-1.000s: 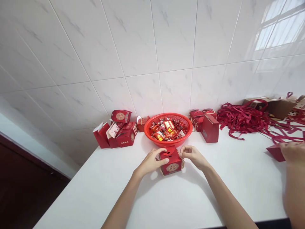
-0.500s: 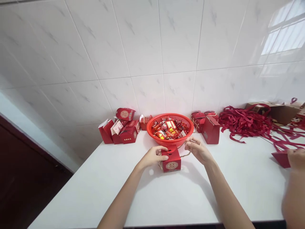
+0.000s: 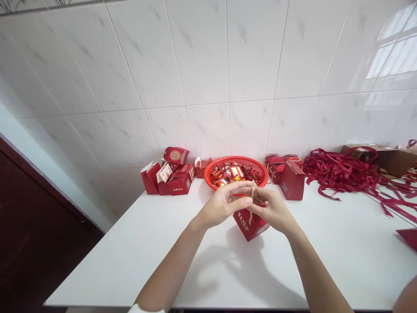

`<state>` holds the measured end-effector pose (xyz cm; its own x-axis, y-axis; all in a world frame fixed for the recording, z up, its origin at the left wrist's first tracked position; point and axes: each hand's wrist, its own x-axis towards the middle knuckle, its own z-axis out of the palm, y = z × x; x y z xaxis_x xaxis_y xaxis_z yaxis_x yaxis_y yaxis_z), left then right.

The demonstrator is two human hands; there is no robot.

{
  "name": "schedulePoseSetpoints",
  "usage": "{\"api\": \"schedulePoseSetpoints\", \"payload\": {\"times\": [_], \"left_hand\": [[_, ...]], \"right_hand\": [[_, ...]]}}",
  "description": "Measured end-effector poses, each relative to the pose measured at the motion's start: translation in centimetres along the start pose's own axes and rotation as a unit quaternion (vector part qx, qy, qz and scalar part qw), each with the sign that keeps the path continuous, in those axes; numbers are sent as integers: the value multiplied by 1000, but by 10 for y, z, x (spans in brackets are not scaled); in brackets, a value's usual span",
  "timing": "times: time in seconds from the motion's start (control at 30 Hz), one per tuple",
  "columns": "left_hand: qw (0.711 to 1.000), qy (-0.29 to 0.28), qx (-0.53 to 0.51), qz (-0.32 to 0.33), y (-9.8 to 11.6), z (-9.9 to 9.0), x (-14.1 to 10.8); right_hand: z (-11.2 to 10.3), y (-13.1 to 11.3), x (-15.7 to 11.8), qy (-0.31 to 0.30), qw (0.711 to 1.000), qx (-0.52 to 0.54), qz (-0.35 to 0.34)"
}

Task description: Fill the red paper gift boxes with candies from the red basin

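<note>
A red candy box (image 3: pixel 246 226) with gold lettering hangs tilted between my hands, seemingly lifted off the white table. The twine cord (image 3: pixel 253 192) comes up from its top. My left hand (image 3: pixel 221 206) comes from the left, thumb and fingertips closed on the cord. From the other side my right hand (image 3: pixel 275 211) also grips the cord at the top of the box, its fingers partly hidden behind my left fingertips. The upper flaps of the box are mostly covered by both hands.
Behind my hands stands a red plastic basket (image 3: pixel 208 176) of wrapped candies. Several red boxes (image 3: pixel 177 184) are stacked on the left. More boxes (image 3: pixel 293 182) stand right of the basket, beside a heap of red ribbon (image 3: pixel 342 171). A person's arm (image 3: pixel 407 300) shows at lower right.
The box has been turned and lifted from the table, now tilted. My left hand has gone from the box's top to the cord, and both hands have come together.
</note>
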<state>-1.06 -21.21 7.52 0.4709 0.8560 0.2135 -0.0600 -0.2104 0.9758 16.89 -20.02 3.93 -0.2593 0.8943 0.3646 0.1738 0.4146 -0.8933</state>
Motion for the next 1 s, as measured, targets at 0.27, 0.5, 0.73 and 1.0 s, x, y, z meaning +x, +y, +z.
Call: {"api": "schedulePoseSetpoints", "payload": {"times": [0.27,0.5,0.73,1.0], "left_hand": [[997,27,63,45,-35,3,-1],[993,24,94,-60,-116,-3,3],[989,18,59,-136,-172,14,-6],[984,44,124,-124,-176,22,-5]], "right_hand": [[-39,0,-5,175,985,1,-7],[-128,-33,13,355,923,-136,-60],[-236,-24,89,287,880,-354,137],[-256,61,127,268,886,-317,205]]}}
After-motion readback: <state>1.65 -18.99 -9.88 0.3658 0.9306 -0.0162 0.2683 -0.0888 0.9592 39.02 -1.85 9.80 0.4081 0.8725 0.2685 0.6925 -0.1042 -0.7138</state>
